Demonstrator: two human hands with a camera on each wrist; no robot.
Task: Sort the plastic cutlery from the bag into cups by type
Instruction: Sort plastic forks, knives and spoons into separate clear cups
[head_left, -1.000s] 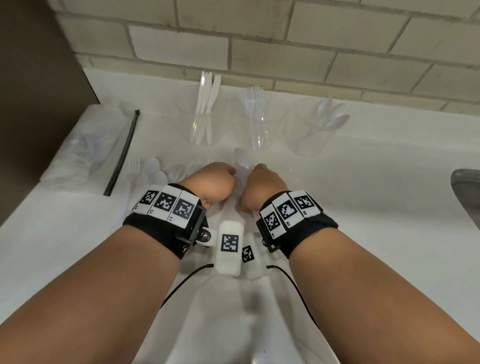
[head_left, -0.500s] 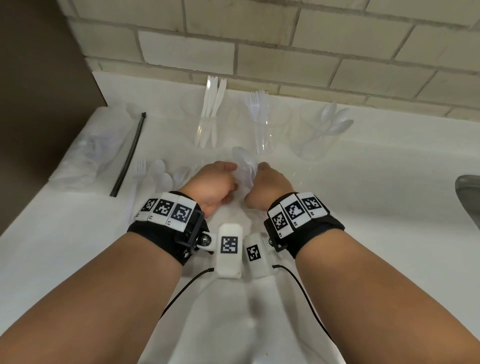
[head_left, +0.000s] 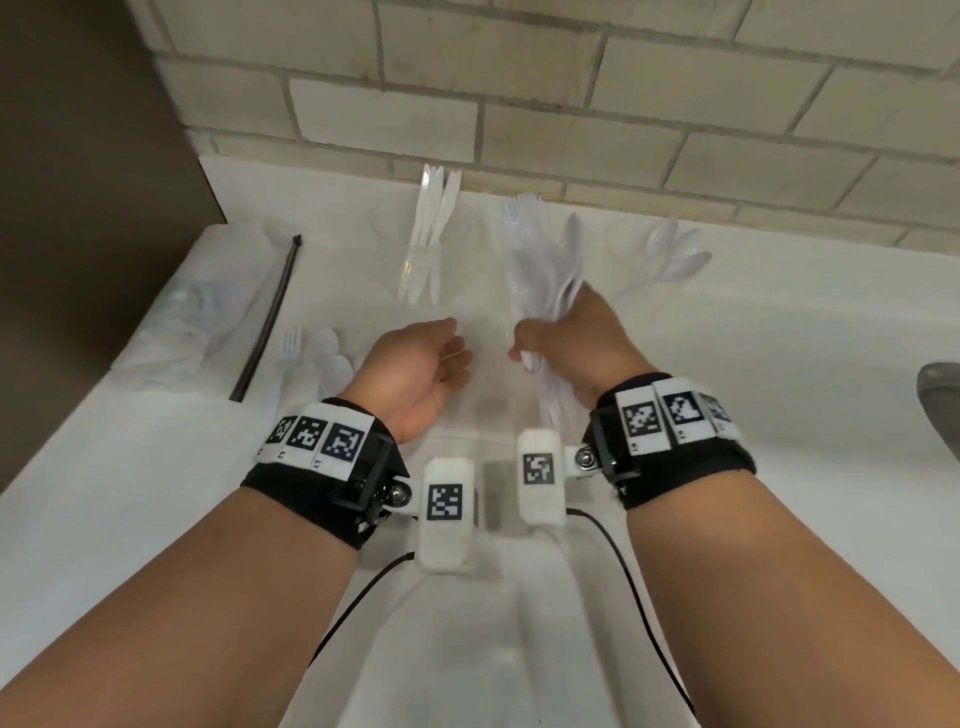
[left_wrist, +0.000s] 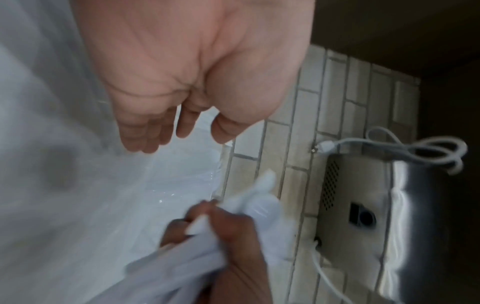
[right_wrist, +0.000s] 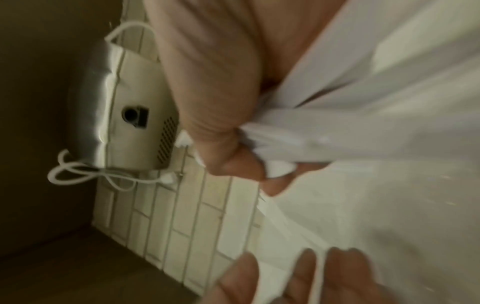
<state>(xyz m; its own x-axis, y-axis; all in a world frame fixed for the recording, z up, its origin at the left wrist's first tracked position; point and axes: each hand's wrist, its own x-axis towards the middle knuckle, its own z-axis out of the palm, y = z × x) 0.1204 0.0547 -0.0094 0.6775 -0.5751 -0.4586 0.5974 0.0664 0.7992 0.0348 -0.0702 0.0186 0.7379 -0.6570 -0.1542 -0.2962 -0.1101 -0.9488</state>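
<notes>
Bunch of white plastic spoons (head_left: 553, 291), apparently spoons, bowls up, before three clear cups (head_left: 631, 254).

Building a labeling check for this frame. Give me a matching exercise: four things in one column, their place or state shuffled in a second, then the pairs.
Things
1. knives
2. spoons in cup
3. left hand
4. right hand

Place or state
A. grips a bundle of cutlery
B. stand in the leftmost cup
C. open, holds nothing
D. lean in the rightmost cup

Pairs: 1-B, 2-D, 3-C, 4-A
</notes>
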